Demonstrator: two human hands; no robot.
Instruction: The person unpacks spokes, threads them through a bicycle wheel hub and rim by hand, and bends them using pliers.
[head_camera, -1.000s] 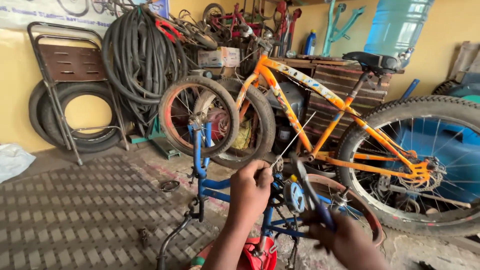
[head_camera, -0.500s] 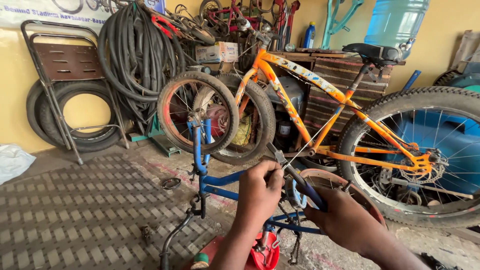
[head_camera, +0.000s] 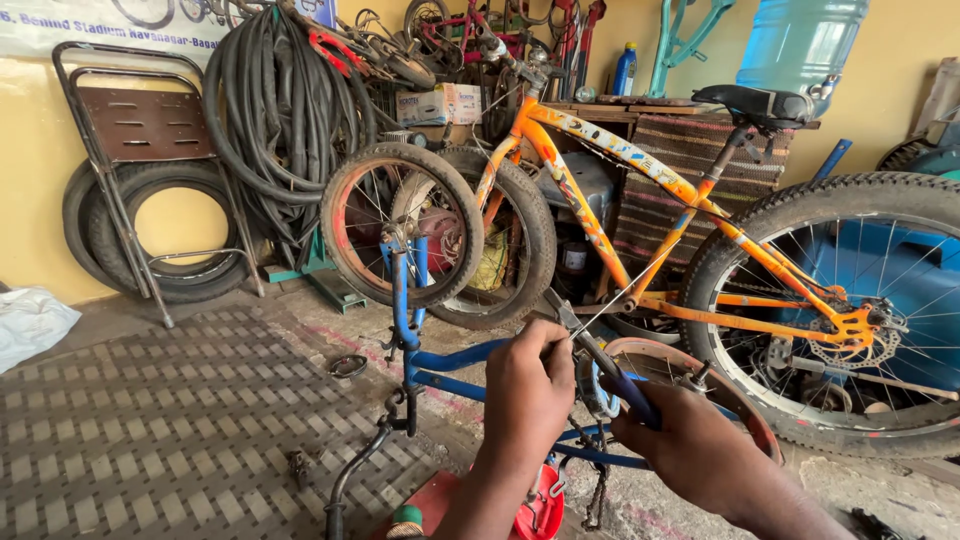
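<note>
A small blue bicycle frame (head_camera: 440, 358) stands upside down before me, its front wheel (head_camera: 400, 225) raised on the fork. My right hand (head_camera: 690, 450) grips blue-handled pliers (head_camera: 592, 350), whose jaws point up-left. My left hand (head_camera: 530, 385) pinches a thin silver wire or spoke (head_camera: 625, 290) right at the plier jaws. The wire slants up to the right. Beneath my hands lies the rear wheel (head_camera: 660, 365) of the blue bicycle, partly hidden by them.
An orange bicycle (head_camera: 700, 210) with a fat tyre (head_camera: 880, 200) stands close behind. Tyres, hoses and a folding chair (head_camera: 140, 130) line the yellow wall at left. A red object (head_camera: 535, 505) sits under my wrists. Small metal parts (head_camera: 348, 366) lie on the patterned floor.
Both hands have risen slightly and come together; the pliers now meet the wire at my left fingertips. The view has shifted a little closer.
</note>
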